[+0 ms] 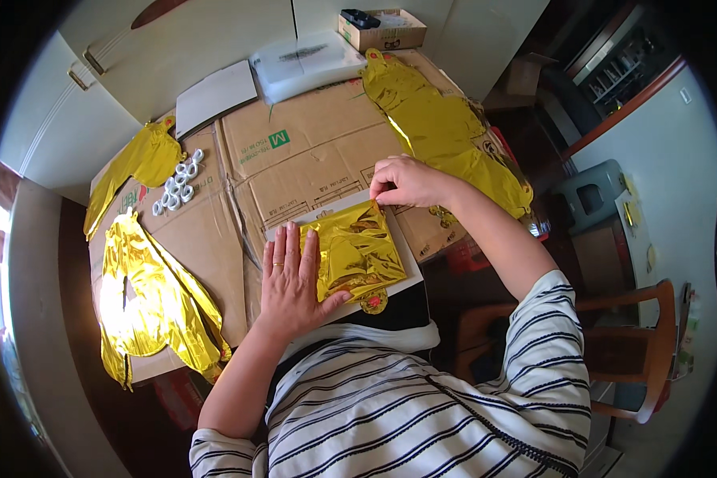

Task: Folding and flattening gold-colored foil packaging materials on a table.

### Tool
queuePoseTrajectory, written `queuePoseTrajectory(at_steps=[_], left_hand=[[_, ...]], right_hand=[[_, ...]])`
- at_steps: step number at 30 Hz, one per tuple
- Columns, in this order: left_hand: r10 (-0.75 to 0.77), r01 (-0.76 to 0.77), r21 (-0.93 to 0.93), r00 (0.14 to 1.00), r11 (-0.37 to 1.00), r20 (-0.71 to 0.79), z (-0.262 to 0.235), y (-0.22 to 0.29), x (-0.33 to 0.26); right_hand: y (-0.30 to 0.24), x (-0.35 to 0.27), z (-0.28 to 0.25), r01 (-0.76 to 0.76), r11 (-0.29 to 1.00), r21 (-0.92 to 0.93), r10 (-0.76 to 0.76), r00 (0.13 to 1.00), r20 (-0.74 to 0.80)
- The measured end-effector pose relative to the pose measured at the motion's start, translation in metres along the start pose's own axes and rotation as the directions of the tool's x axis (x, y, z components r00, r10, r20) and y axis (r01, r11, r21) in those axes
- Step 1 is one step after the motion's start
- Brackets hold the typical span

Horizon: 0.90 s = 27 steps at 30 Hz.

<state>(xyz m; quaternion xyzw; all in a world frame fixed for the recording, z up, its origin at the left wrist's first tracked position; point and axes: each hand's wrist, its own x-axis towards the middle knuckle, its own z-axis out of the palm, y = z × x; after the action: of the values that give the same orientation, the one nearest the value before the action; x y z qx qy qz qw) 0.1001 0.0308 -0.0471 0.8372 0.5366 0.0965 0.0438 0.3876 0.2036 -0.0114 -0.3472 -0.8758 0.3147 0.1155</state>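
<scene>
A gold foil balloon [358, 247], folded into a rough square, lies on a white board [404, 248] at the table's near edge. A small tab with a red spot sticks out past the board's near side. My left hand [291, 275] rests flat on the balloon's left part, fingers stretched out and holding nothing. At the far right corner of the foil, my right hand [406, 182] has its thumb and fingertips pinched together on the edge. The exact grip is partly hidden by the fingers.
Flat gold foil balloons lie at the near left [147, 307], far left [145, 155] and right [434, 119]. Several white ribbon rolls [185, 179] sit at left. Behind are a grey sheet [215, 97], clear plastic bags [307, 64] and an open box [384, 36]. A wooden chair [653, 342] stands right.
</scene>
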Motion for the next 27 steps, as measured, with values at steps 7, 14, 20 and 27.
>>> queuePoseTrajectory(at_steps=[7,14,20,27], left_hand=[[-0.006,0.006,0.014,1.000,1.000,0.020,-0.001,0.000,0.000],[-0.023,0.022,0.024,0.998,0.999,0.052,-0.002,0.001,0.002],[-0.018,0.017,0.025,0.999,1.000,0.047,-0.002,0.001,0.002],[-0.007,0.007,0.025,1.000,1.000,0.030,-0.002,0.001,0.002]], right_hand=[[0.003,-0.003,0.000,0.050,0.998,-0.026,-0.051,0.998,-0.043],[0.000,-0.004,0.004,0.056,0.995,-0.087,-0.059,0.998,-0.036],[0.003,-0.005,0.006,0.118,0.985,-0.129,-0.126,0.990,-0.057],[0.005,-0.006,0.010,0.124,0.981,-0.151,-0.135,0.989,-0.059]])
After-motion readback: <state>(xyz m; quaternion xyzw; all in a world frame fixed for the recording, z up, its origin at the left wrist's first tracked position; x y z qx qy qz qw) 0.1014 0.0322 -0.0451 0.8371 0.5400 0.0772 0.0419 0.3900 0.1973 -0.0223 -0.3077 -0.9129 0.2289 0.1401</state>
